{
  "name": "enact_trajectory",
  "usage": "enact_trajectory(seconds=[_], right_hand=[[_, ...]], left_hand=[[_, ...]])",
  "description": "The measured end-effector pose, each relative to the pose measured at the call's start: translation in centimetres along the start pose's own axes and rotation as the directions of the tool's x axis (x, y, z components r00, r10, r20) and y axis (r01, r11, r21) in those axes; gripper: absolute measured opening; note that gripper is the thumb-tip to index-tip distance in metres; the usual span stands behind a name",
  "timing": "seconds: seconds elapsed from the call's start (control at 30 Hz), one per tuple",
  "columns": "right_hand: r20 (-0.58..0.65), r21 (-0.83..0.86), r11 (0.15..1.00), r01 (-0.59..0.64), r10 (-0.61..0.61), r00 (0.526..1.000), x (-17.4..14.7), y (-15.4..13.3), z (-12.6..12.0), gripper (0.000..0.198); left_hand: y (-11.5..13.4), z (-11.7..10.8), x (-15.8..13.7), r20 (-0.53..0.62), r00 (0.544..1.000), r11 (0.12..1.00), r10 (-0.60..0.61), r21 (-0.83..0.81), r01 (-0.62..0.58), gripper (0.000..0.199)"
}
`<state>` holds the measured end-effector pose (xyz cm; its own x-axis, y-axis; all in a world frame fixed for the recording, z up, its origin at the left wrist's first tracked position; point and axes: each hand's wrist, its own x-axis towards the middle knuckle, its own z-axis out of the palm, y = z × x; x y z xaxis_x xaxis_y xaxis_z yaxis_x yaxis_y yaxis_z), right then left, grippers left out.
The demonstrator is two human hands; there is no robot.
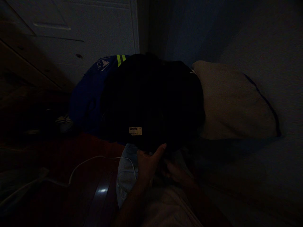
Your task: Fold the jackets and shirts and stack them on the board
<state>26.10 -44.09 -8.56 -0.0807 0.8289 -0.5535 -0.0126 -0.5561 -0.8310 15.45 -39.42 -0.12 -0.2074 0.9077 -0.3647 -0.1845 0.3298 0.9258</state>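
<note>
The view is very dark. A bulky black garment (153,101), with a small pale label (135,131) near its lower edge, fills the middle. My left hand (146,164) is at that lower edge, thumb laid along the black cloth and the fingers mostly hidden beneath; it appears to grip the edge. Just right of it and slightly lower is my right hand (176,171), its fingers curled in. Whatever is between those fingers is lost in shadow. Below the hands, light blue denim (126,176) shows over my leg.
A blue garment (88,91) with a yellow reflective strip lies left of the black one, a beige fleecy piece (232,101) right. A white cable (90,158) crosses the reddish wooden floor (92,186). A pale panelled door (106,28) stands behind.
</note>
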Motion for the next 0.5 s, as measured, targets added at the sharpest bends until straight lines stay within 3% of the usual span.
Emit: enact_trajectory(seconds=[0.13, 0.3, 0.5], right_hand=[[0.044, -0.137, 0.991, 0.008, -0.002, 0.999, -0.3, -2.6, -1.3, 0.049], [-0.092, -0.145, 0.984, 0.102, -0.116, 0.989, -0.6, -3.7, -2.1, 0.038], [-0.084, -0.08, 0.977, 0.198, -0.204, 0.975, -0.9, -3.6, -2.0, 0.057]], left_hand=[[-0.9, -0.5, 0.8, 0.007, 0.999, 0.999, -0.039, 0.019, 0.039, 0.034], [-2.4, -0.8, 2.3, 0.034, 0.999, 0.999, -0.04, -0.012, 0.04, 0.046], [-2.3, -0.9, 2.4, -0.022, 1.0, 1.0, -0.021, -0.015, 0.02, 0.042]])
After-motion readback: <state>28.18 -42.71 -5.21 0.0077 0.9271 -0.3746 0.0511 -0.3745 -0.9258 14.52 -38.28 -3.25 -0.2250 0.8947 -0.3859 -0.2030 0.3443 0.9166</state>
